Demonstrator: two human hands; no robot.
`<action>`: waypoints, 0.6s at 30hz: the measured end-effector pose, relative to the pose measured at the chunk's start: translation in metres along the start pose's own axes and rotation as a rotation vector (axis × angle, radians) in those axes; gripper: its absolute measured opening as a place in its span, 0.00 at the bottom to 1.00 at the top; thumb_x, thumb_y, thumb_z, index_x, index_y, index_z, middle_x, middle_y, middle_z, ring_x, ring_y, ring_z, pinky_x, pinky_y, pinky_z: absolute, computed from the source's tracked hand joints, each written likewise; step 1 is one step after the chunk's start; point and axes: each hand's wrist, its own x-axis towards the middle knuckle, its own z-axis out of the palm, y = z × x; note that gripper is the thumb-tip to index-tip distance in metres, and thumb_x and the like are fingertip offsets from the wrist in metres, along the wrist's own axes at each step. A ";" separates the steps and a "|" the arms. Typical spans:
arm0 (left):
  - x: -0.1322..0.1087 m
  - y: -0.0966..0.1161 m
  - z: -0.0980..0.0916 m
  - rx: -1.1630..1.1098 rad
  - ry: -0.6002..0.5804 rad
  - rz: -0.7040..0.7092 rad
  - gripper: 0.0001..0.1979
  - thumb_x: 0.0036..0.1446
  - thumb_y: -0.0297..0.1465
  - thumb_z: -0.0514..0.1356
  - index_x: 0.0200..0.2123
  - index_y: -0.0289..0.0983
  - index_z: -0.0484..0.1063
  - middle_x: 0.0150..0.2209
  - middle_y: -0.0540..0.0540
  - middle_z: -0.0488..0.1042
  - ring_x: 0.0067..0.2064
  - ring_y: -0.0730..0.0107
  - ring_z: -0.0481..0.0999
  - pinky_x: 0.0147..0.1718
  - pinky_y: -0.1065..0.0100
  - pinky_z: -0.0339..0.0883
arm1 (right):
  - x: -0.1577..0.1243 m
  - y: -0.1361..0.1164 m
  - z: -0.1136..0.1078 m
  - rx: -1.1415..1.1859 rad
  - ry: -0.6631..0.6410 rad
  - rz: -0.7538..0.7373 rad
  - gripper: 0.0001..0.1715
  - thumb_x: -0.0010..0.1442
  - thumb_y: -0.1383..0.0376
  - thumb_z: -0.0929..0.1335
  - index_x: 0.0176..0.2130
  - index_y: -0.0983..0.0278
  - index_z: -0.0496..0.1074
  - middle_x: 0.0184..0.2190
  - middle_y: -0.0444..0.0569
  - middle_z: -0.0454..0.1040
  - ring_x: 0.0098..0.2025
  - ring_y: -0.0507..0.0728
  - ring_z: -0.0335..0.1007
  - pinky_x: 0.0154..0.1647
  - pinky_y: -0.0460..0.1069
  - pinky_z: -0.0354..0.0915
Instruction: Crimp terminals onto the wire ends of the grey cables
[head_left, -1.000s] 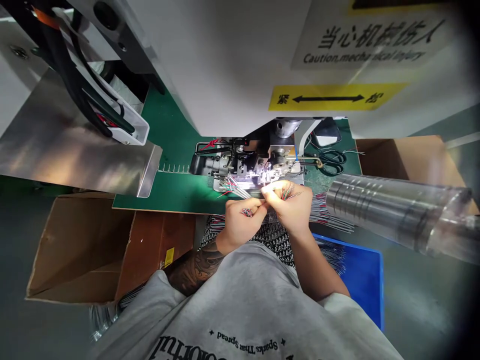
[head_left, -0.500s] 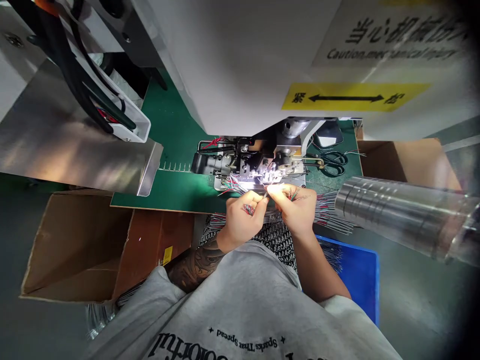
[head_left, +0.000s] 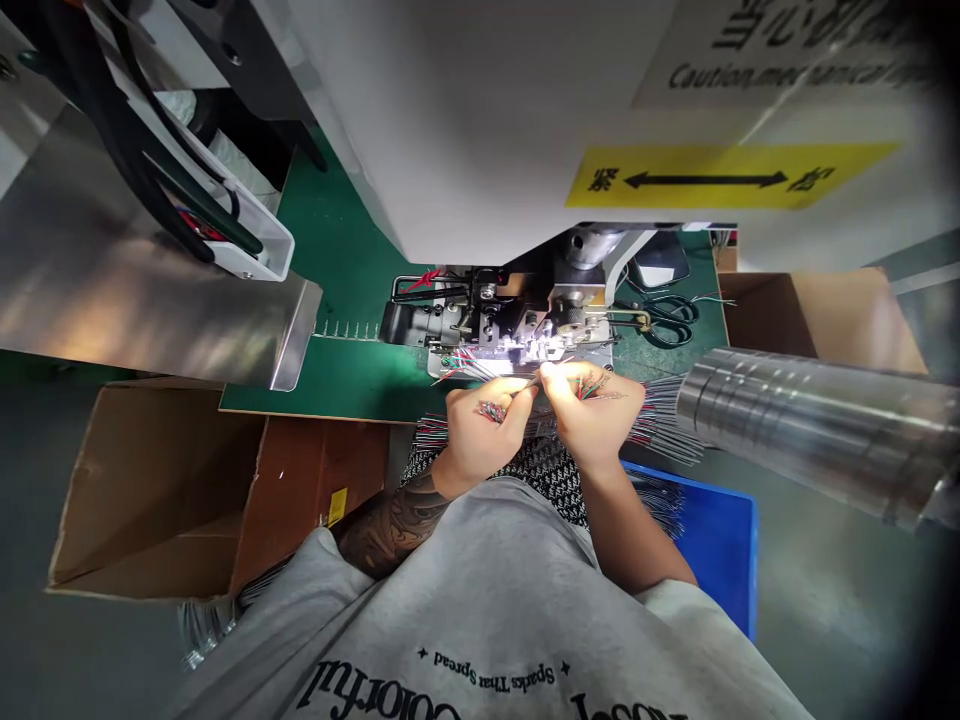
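Note:
My left hand (head_left: pixel 484 425) is closed on a bundle of thin cables, whose red, green and white wire ends (head_left: pixel 492 411) poke out of the fist. Close beside it, my right hand (head_left: pixel 596 415) is also closed on cables, with stripped-back coloured wires (head_left: pixel 592 385) fanning out between its fingers. The thumbs and forefingers of both hands come together at a thin grey cable, just in front of the lit working head of a crimping machine (head_left: pixel 540 345). More coloured wire ends (head_left: pixel 463 360) lie at the machine's base plate, left of the fingertips.
Long grey cables (head_left: pixel 664 415) lie across the lap behind the hands. A metal cylinder (head_left: pixel 810 425) juts in from the right, above a blue bin (head_left: pixel 720 550). Cardboard boxes (head_left: pixel 157 490) stand at the left and right. Black-handled scissors (head_left: pixel 667 320) lie on the green table (head_left: pixel 337 385).
My hands have drawn slightly apart, the right one shifting a little to the right. The view has shifted slightly. Both hands still grip the cables.

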 end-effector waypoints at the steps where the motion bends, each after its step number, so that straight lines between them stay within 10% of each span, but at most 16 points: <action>1: 0.000 0.000 0.001 -0.008 -0.001 -0.010 0.09 0.64 0.31 0.66 0.36 0.31 0.83 0.22 0.50 0.74 0.22 0.82 0.67 0.28 0.75 0.63 | 0.000 0.000 0.001 -0.004 0.014 -0.009 0.21 0.59 0.60 0.75 0.20 0.62 0.69 0.16 0.42 0.61 0.20 0.50 0.56 0.21 0.48 0.56; 18: -0.001 -0.006 0.007 -0.017 0.026 -0.097 0.14 0.65 0.36 0.66 0.29 0.34 0.76 0.19 0.52 0.69 0.22 0.80 0.62 0.26 0.71 0.59 | 0.007 0.003 0.002 -0.005 -0.093 0.092 0.20 0.62 0.60 0.75 0.23 0.60 0.68 0.18 0.43 0.63 0.20 0.52 0.55 0.20 0.51 0.56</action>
